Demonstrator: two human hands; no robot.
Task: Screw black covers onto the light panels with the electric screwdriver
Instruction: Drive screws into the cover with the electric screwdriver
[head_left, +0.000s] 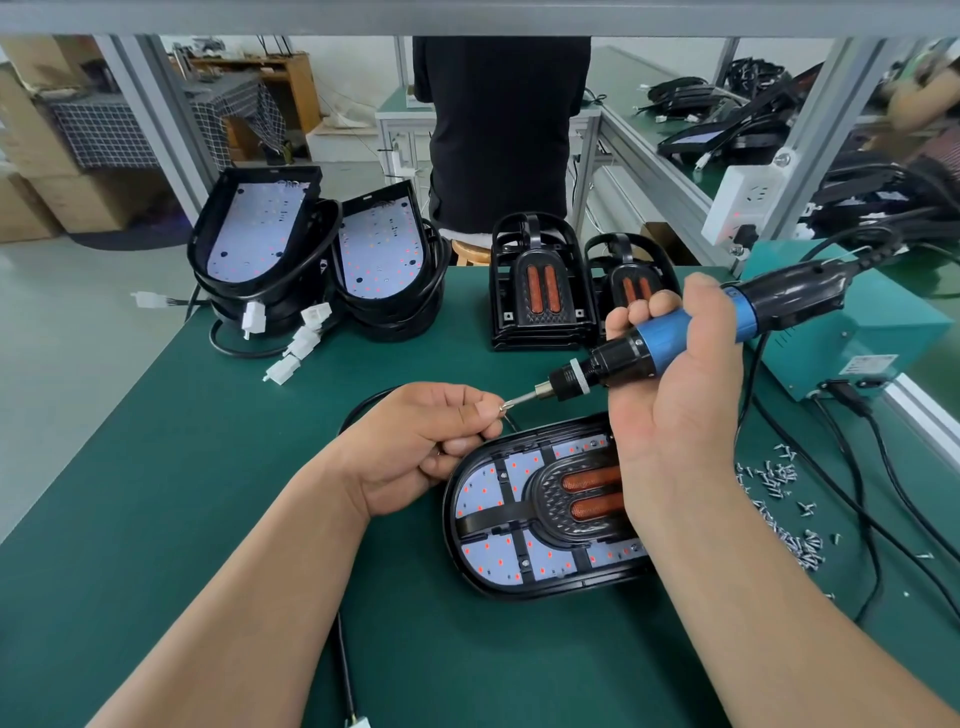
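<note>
Twice gripping: right hand (675, 421) curled round the screwdriver (693, 327), bit aimed left; left hand (415, 441) pinching a screw (502, 407) at the bit's tip. Just below, flat on the table (208, 467): panel (485, 496) with cover (550, 501) seated on it. Right of it, loose screws (779, 493).

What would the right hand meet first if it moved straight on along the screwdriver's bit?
Probably the screw pinched by the left hand, at the tip of the screwdriver; depth is unclear.
</note>
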